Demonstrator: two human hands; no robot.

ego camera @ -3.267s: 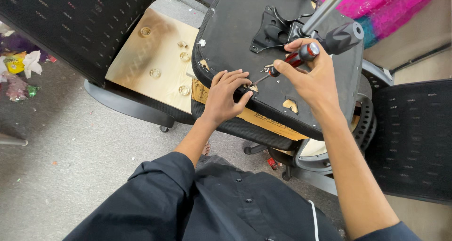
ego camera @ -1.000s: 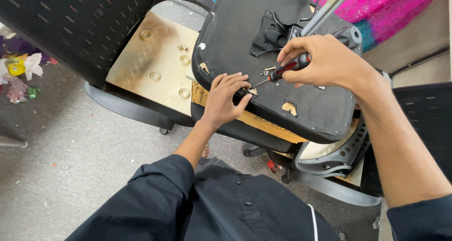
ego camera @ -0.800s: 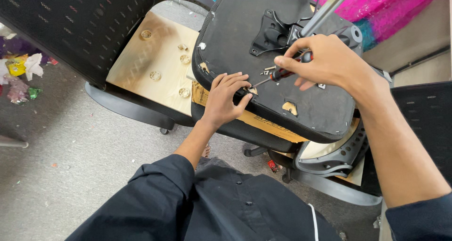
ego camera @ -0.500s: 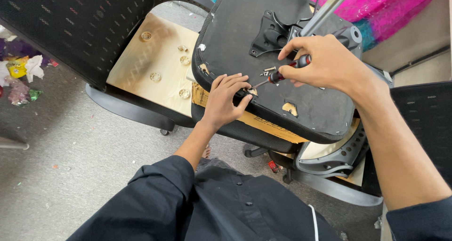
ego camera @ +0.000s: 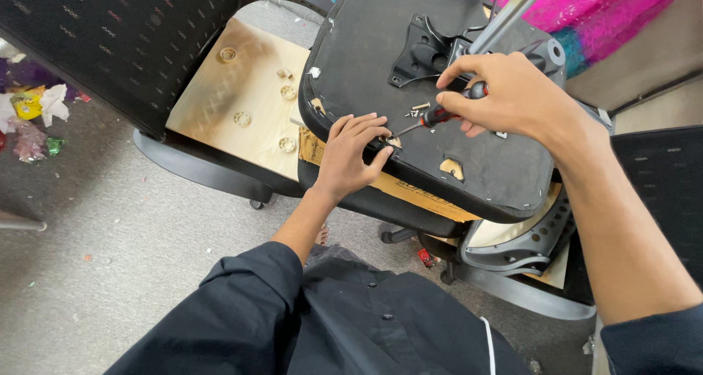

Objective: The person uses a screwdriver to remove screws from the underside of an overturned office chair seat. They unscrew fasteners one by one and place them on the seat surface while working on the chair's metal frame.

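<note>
R hand (ego camera: pixel 512 97): clamped on screwdriver (ego camera: pixel 432 116), handle mostly hidden.
L hand (ego camera: pixel 351 151): fingers pinched at tip, fastener unseen.
Seat underside (ego camera: pixel 366 38): far edge cut off.

Screwdriver (ego camera: pixel 445 110): red-and-black handle, thin metal shaft, tilted down-left, tip at a notch near the seat's front edge. Seat (ego camera: pixel 381 45): upturned, black fabric underside. Small loose screws (ego camera: pixel 417 110), apparently, lie beside the shaft.

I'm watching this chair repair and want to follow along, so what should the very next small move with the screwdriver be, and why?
Probably another turn. The right hand grips the screwdriver, whose tip sits at a hole on the upturned seat base, where the left hand pinches the spot. Whether a screw is seated there is too small to tell.
</note>
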